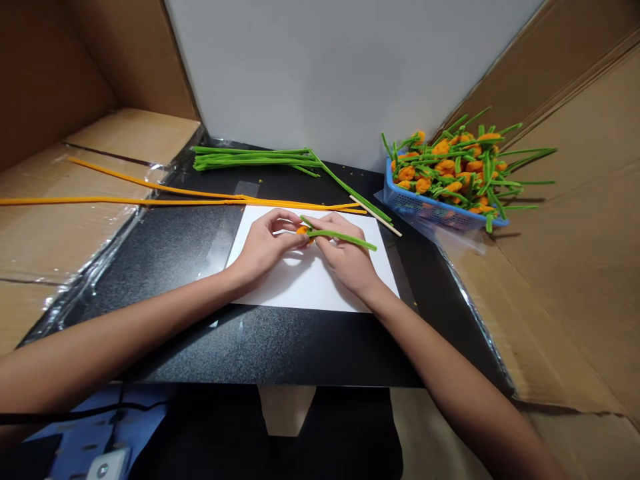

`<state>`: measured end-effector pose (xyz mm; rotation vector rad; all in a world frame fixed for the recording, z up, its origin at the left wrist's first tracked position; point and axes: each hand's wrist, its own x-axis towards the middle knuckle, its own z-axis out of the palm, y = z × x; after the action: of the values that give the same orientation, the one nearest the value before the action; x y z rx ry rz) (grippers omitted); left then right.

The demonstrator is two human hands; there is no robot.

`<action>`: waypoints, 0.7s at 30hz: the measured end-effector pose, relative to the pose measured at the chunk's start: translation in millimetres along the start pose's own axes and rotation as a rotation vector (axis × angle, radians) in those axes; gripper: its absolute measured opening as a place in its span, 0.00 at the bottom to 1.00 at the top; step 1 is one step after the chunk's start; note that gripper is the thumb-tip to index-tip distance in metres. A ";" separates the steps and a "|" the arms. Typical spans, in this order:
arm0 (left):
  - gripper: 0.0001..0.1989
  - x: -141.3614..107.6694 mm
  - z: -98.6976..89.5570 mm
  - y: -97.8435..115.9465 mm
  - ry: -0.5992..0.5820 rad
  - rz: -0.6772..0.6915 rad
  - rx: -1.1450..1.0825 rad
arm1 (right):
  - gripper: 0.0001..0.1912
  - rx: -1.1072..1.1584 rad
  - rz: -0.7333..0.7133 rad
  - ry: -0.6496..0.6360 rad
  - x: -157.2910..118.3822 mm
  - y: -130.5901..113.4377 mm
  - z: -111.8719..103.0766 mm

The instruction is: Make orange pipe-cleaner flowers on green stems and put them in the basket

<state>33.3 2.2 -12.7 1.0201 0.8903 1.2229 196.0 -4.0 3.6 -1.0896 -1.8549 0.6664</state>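
Above a white sheet of paper (290, 287), both my hands meet around a small orange pipe-cleaner pumpkin (302, 231). My left hand (267, 247) is closed on its orange body with thumb and fingers, which hide most of it. My right hand (347, 257) pinches it from the other side, where green pipe cleaner joins the orange part. One long green pipe-cleaner end (347, 238) sticks out to the right across my right hand. A shorter green end (306, 221) points up between the hands.
Orange pipe cleaners (190, 192) stretch leftward behind the paper. A bundle of green pipe cleaners (255, 159) lies farther back. A wooden stick (377, 217) rests beside loose green ones. A blue basket (435, 205) of orange-and-green pieces stands back right. Cardboard walls (575, 200) flank the black table (280, 347).
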 end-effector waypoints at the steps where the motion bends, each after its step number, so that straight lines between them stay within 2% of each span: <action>1: 0.16 -0.1 0.2 0.4 0.004 -0.003 -0.006 | 0.18 -0.004 -0.013 -0.005 -0.4 0.2 0.7; 4: 0.17 -0.3 1.0 1.9 0.028 -0.021 -0.020 | 0.16 0.034 -0.002 0.044 -1.8 0.7 3.6; 9: 0.18 -0.8 1.9 2.2 0.037 -0.014 -0.011 | 0.05 0.154 0.139 0.170 -2.8 -0.7 5.9; 16: 0.20 -1.7 -0.4 -1.8 0.030 0.040 0.011 | 0.07 0.188 0.134 0.129 -1.4 -3.9 2.6; 21: 0.14 -1.1 -1.0 -1.4 0.024 0.048 0.023 | 0.08 0.098 0.102 0.073 -1.0 -3.3 1.1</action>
<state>32.6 1.1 -14.3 1.0522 0.9049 1.2695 193.9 -6.5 5.2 -1.1355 -1.6959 0.7578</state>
